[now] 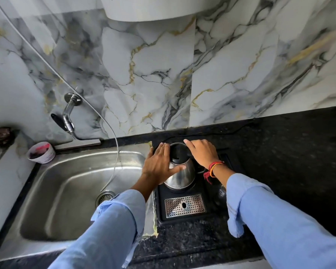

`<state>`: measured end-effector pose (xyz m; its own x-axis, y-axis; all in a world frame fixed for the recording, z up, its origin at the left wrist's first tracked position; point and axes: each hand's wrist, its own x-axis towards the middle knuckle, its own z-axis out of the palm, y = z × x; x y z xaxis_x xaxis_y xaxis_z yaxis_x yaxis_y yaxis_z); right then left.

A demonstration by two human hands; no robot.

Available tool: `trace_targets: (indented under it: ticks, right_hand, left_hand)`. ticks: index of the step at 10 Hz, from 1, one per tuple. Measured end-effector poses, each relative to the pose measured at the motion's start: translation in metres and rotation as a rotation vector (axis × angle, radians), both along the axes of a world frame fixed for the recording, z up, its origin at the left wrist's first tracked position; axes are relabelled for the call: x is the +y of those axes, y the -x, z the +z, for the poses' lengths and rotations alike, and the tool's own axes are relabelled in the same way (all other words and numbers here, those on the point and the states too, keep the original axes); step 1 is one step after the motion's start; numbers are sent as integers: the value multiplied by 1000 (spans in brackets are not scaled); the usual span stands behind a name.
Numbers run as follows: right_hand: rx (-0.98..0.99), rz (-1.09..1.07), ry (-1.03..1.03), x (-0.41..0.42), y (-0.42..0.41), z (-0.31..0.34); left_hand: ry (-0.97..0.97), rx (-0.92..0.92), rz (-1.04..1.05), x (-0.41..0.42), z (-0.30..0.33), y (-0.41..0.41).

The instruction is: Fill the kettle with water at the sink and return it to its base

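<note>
A steel kettle (179, 178) with a black lid (177, 152) stands on its black base tray (161, 202), on the dark counter just right of the sink (52, 191). My left hand (159, 164) lies against the kettle's left side, fingers up by the lid and thumb across the steel body. My right hand (202, 152) covers the lid's right edge and the handle side; the handle itself is hidden under it. The tap (69, 117) juts from the marble wall above the sink's back left corner.
A perforated metal drip grille (184, 205) fills the front of the tray. A thin white hose (115, 152) hangs from the wall into the sink near the drain (105, 198). A stained paper cup (41, 152) sits at the sink's back left. Black granite counter (289, 162) extends right.
</note>
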<state>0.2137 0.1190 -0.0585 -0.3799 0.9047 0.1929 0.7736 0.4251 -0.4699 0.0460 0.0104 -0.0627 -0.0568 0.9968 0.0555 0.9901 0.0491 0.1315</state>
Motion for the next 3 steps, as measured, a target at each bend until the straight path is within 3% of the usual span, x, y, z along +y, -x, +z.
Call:
trace_targets:
  ticks: [2,3]
  right_hand:
    - [-284,173,139,-17,6,23]
    - [-344,206,74,-26,6,53]
  left_hand:
    - [121,62,11,-1,24,-5]
    - [64,76,14,-4,50,1]
